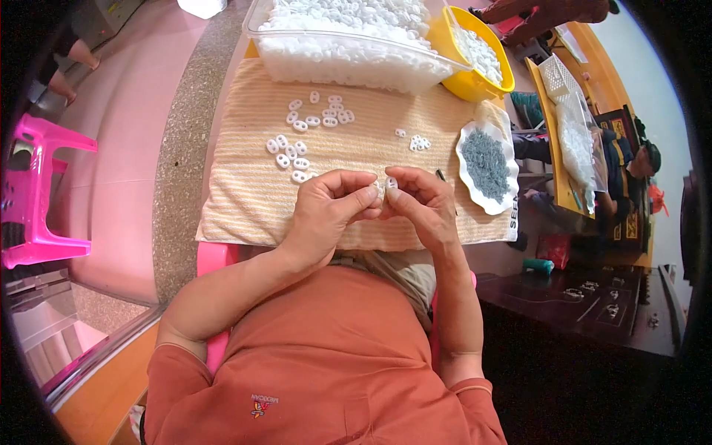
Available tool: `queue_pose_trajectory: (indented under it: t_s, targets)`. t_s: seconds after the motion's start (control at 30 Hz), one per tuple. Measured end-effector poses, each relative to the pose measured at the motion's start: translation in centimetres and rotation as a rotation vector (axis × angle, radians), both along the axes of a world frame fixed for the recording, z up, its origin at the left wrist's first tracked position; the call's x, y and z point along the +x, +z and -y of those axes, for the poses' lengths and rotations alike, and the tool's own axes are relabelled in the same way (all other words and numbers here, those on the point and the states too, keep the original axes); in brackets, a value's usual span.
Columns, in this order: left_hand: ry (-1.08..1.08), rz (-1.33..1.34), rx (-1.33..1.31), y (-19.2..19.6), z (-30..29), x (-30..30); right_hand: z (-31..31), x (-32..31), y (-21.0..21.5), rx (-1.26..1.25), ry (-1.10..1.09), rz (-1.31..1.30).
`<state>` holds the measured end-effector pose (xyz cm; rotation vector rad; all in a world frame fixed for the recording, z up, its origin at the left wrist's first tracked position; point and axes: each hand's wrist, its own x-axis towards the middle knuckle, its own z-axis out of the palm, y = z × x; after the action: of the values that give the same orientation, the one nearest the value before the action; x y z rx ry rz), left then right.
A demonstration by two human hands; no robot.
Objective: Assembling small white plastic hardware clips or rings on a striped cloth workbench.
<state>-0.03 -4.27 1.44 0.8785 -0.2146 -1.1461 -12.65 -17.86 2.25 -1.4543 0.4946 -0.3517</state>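
Note:
My left hand (326, 211) and my right hand (426, 204) meet over the near part of the striped towel (252, 200). Between my right thumb and forefinger is a small white oval plastic piece (391, 182) with holes. The left fingers pinch another small white piece (378, 188), mostly hidden by the fingertips. Beyond my left hand lie several loose white two-hole oval pieces (300, 163), with more (330, 121) farther back. A few smaller white pieces (420, 142) sit beyond my right hand. A thin dark tool (440, 175) shows partly behind that hand.
A scalloped white dish (465, 170) of small dark grey parts stands at the right. At the back are a clear bin (356, 63) heaped with white pieces and a yellow basin (467, 87). A pink stool (44, 185) is at far left; another person (627, 174) sits far right.

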Motion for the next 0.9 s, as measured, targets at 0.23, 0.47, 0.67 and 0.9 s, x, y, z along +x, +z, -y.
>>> queue_pose_trajectory:
  t_s: [0.23, 0.47, 0.67, 0.9]
  targets:
    - [-0.029, 0.003, 0.024, -0.08, -0.01, 0.04, 0.35, -0.28, -0.63, 0.025, 0.013, 0.055]
    - [-0.06, 0.023, 0.035, -0.01, -0.03, 0.11, 0.21, -0.35, -0.67, 0.062, -0.003, 0.067]
    - [-0.08, 0.024, 0.025, 0.24, -0.02, 0.2, 0.32, -0.43, -0.76, 0.07, 0.02, 0.091]
    - [-0.091, 0.027, 0.022, 0.25, -0.03, 0.24, 0.28, -0.47, -0.67, 0.076, 0.016, 0.091]
